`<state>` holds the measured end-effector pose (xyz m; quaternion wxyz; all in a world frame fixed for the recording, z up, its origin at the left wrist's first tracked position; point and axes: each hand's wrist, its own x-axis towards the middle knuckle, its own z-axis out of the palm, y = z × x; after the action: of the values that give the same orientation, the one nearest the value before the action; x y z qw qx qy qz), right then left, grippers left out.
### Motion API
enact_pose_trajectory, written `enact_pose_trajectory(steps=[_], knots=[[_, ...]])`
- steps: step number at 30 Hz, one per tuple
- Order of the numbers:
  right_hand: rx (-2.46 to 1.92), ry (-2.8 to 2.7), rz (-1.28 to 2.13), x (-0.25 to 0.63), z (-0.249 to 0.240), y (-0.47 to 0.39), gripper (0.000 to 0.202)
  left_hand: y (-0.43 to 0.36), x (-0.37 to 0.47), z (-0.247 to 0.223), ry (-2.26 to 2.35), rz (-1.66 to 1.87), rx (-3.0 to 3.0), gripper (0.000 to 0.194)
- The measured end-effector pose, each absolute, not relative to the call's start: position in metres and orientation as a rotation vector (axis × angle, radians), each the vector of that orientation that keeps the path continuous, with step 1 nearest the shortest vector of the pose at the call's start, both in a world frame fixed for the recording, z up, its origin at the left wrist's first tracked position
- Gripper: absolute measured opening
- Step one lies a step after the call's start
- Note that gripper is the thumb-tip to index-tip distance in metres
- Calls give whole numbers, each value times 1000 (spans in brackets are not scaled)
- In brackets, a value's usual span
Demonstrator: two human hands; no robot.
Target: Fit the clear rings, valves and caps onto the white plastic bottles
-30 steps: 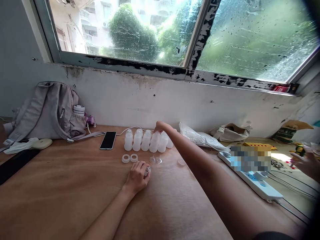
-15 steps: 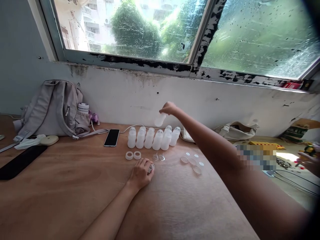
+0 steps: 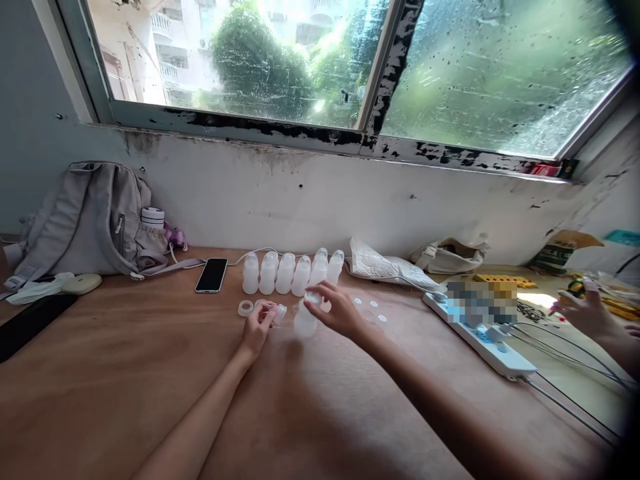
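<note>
My right hand (image 3: 334, 308) is closed around the top of a translucent white baby bottle (image 3: 305, 323) in front of a row of similar baby bottles (image 3: 285, 273). Close to its left, my left hand (image 3: 258, 328) pinches a small translucent ring-like piece (image 3: 281, 313); its exact kind is too small to make out. A white collar ring (image 3: 245, 308) lies just left of my left hand, and another is partly hidden by the fingers. Beyond my right hand lie several small pale discs (image 3: 381, 318). The clear pieces behind the held bottle are mostly covered.
A phone (image 3: 211, 275) lies left of the bottles, with a grey backpack (image 3: 95, 220) farther left. At right are a white plastic packet (image 3: 383, 263), a power strip (image 3: 505, 357) with cables, and a pouch (image 3: 453, 255). Another person's hand (image 3: 595, 320) is at the far right.
My right hand has brought the bottle down and toward me from above the back of the row. My left hand has shifted a little left, and its small piece now shows in a pinch.
</note>
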<state>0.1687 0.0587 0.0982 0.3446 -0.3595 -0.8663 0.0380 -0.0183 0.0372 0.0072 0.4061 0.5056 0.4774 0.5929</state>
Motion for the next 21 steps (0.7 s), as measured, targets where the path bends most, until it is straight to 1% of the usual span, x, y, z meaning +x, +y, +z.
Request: enact_pose_trajectory(steps=[3,8,10,12,14,17,21], knots=[[-971,-2240,192,174,75,52,23,36,-19,7,1165,1519,1143,25],[-1006,-2167,367,177,63,55,24,34,-21,6,1109,1511,959,28],[-981,-2123,466,177,53,58,34,34,-21,6,1089,1509,896,29],[-943,-2045,607,177,35,60,49,34,-21,6,1075,1520,843,30],[-925,-1978,760,177,17,60,56,34,-20,7,1053,1537,785,30],[-984,-2000,816,176,-2,58,54,32,-16,9,973,1542,688,29],[-948,-2098,748,176,2,53,47,29,-9,10,896,1491,672,26]])
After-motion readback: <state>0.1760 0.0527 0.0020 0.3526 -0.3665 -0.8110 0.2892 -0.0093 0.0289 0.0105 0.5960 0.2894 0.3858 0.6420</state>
